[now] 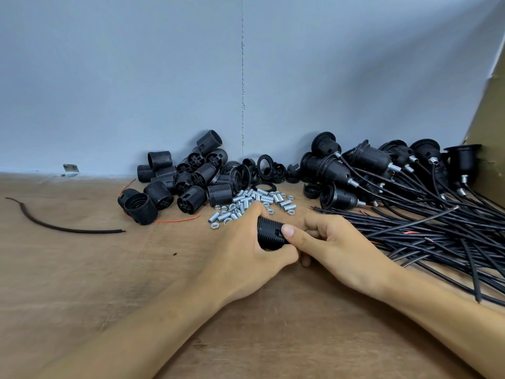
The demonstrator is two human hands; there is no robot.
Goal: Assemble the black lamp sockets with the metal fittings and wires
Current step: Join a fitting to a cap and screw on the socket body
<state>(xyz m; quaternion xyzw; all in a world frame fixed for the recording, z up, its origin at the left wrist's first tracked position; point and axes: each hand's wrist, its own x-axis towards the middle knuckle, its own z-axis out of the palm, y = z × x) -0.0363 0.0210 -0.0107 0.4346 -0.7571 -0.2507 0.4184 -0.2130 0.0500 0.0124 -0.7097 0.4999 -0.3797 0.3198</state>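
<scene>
Socket [270, 233], black, centre frame: left hand [240, 255] and right hand [338, 242] both grasp it. Brown tabletop [82, 274], blue-grey wall [123, 77] upper frame.

Ribbed matt black plastic sockets [188, 179], shiny threaded metal fittings [254, 203], brown wooden table [82, 269].

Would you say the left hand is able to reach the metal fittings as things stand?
Probably yes: the metal fittings lie just beyond the left hand, nothing between, though it grips a black socket.
</scene>
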